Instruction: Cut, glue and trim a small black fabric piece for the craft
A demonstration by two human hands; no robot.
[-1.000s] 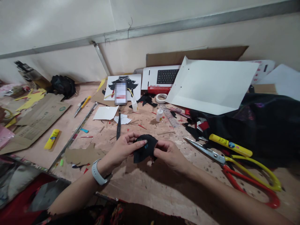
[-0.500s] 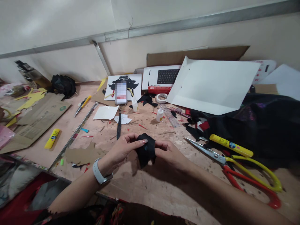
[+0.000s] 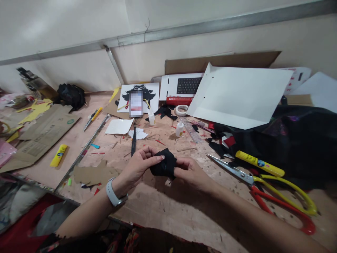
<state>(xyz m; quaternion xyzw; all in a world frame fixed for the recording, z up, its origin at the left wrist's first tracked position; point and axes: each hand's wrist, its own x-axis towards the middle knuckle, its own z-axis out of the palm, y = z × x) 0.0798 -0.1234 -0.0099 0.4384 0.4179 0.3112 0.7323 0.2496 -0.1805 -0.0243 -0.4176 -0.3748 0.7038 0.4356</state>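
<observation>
A small piece of black fabric (image 3: 163, 165) is held up between both hands above the worktable. My left hand (image 3: 139, 167) is closed on its left side, with the thumb lying across the front. At the right edge, my right hand (image 3: 191, 174) pinches it; the fingers behind the cloth are hidden. Beyond the hands stand two small white bottles, one glue-like bottle (image 3: 179, 129) and another bottle (image 3: 151, 117). A black-handled tool (image 3: 133, 140) lies just past my left hand.
Large scissors (image 3: 247, 177) with yellow and red handles lie to the right, beside a yellow tube (image 3: 259, 163). Cardboard scraps (image 3: 94, 173) and another yellow tube (image 3: 58, 155) are on the left. A phone (image 3: 136, 104) leans at the back, near a tape roll (image 3: 181, 110).
The black fabric has been turned and bunched a little, its lower end now lifted and shorter. Both hands keep their grip and have barely shifted.
</observation>
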